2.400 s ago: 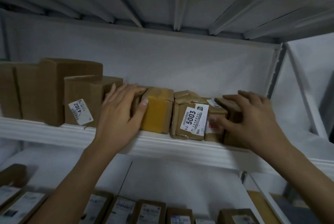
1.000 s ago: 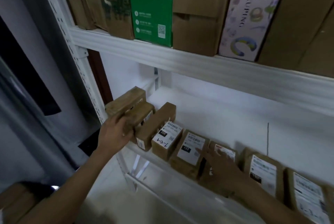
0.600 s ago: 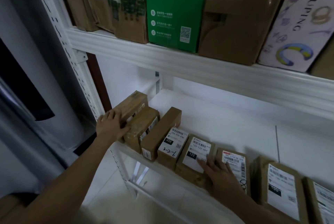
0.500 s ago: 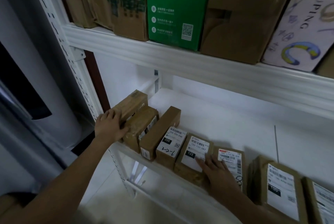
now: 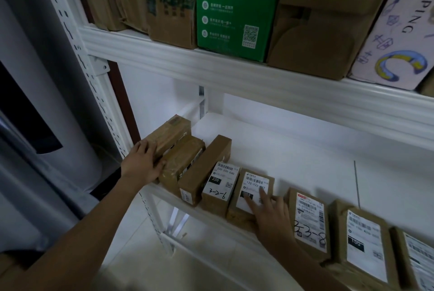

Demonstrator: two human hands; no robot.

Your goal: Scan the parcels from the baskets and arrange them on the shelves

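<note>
Row of brown cardboard parcels (image 5: pixel 204 170) along the lower white shelf (image 5: pixel 293 163) front edge. Left hand (image 5: pixel 142 165), fingers flat, presses the leftmost parcel (image 5: pixel 172 132) at the shelf's left end. Right hand (image 5: pixel 270 216), fingers straight, rests on the white-labelled parcel (image 5: pixel 254 181), fifth from left.

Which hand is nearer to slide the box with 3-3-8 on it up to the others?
The right hand. It lies right beside the 3-3-8 parcel, with its fingers on the 122 parcel. The left hand is at the row's other end, resting on the leftmost parcel.
</note>
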